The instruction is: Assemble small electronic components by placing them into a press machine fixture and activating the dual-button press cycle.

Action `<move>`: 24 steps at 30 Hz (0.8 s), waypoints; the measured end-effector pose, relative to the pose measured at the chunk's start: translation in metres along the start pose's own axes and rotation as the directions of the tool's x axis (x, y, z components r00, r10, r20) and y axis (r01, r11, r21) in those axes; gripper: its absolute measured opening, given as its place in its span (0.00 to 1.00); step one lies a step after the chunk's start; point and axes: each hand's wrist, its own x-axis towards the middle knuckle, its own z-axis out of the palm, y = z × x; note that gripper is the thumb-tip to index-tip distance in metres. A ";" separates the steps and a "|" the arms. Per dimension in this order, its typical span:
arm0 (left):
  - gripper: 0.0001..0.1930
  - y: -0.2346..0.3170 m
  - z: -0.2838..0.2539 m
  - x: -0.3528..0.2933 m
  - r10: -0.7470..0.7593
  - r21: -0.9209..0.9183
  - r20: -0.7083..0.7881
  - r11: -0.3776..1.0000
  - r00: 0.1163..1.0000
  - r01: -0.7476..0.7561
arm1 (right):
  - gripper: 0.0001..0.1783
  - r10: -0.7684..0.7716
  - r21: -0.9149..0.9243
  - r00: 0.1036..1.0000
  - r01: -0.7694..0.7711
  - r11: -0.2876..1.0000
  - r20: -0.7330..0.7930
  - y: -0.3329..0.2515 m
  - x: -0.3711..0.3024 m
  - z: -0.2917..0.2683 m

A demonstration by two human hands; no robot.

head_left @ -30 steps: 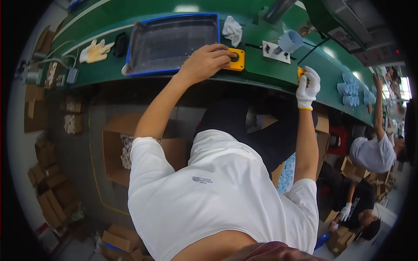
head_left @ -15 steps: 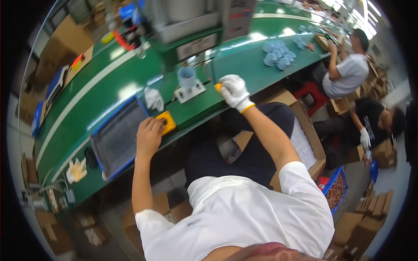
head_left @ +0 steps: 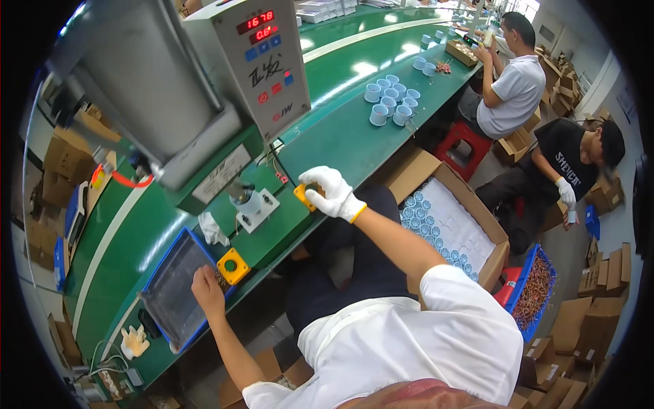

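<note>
The bare left hand [head_left: 208, 292] rests at the near edge of the green desk [head_left: 340, 133], fingers loosely curled over the corner of a blue-rimmed tray [head_left: 174, 290]; whether it pinches any of the small dark parts there is too small to tell. Just beside it, to its right, sits a yellow box with a green push button [head_left: 234, 266], untouched for now. The gloved right hand [head_left: 332, 192] lies further along the same edge, closed over a second yellow button box [head_left: 304, 194] so that only a corner of the box shows; I cannot tell whether the palm is pressing the button. Between the two hands and a little beyond them stands a white fixture plate [head_left: 257, 210] holding a pale blue cup-shaped part [head_left: 249, 202] under the press tip of the grey machine [head_left: 146, 88], with a crumpled white cloth [head_left: 212, 229] lying close to the plate on the left hand's side. The risk, as I judge it, lies in that closeness: if the left hand strays from the tray toward the fixture while the right hand bears on its box, fingers could come under the tip; the cloth could also be dragged onto the plate and tilt the part. Beyond the right hand, a cluster of like blue cups [head_left: 392, 99] stands well apart, near a co-worker in a white shirt [head_left: 511, 85].
</note>
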 end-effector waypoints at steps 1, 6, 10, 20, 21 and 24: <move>0.21 -0.005 0.003 -0.001 -0.039 0.076 -0.042 0.996 0.998 0.042 | 0.16 0.054 0.014 0.999 -0.054 0.998 0.007 0.003 -0.003 -0.001; 0.20 0.015 0.018 0.010 -0.146 0.164 -0.091 0.974 0.985 0.159 | 0.14 0.127 0.016 0.990 -0.126 0.992 -0.059 0.009 -0.007 0.000; 0.14 0.016 0.023 0.010 -0.166 0.194 -0.116 0.963 0.979 0.186 | 0.13 0.123 0.035 0.992 -0.122 0.992 -0.020 0.006 -0.001 -0.005; 0.08 0.016 0.018 0.007 -0.194 0.222 -0.111 0.951 0.975 0.214 | 0.12 0.144 0.054 0.989 -0.142 0.988 -0.033 0.003 0.000 -0.004; 0.08 0.014 0.018 0.008 -0.186 0.208 -0.114 0.956 0.976 0.206 | 0.12 0.145 0.049 0.989 -0.144 0.988 -0.031 0.004 0.001 -0.004; 0.08 0.016 0.019 0.009 -0.224 0.188 -0.117 0.952 0.967 0.243 | 0.11 0.152 0.051 0.988 -0.151 0.987 -0.029 0.004 0.001 -0.004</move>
